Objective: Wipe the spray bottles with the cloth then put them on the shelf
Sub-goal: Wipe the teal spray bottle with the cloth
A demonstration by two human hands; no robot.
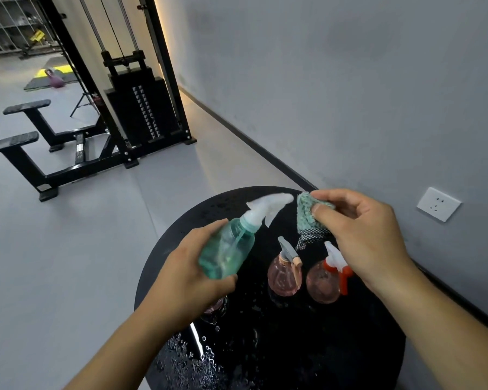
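Looking down at the lower middle of the frame, we see a round black table [378, 347] with water droplets scattered over its glossy top. Our left hand [192, 274] grasps a teal spray bottle [226, 251] around its body, lifted above the table and tilted so its white nozzle points toward the upper right. Just beside that nozzle, our right hand [361, 235] pinches a bunched teal cloth [307, 218], with a checkered corner hanging below the fingers; cloth and nozzle sit close together, though we cannot tell whether they touch. Beneath the right hand two pink bottles stand upright on the table: one with a grey and peach trigger [284, 273], and just right of it one with a red and white trigger [326, 281]. In the upper left stands a black weight machine [141, 108], and a white wall socket [437, 204] sits at the right.
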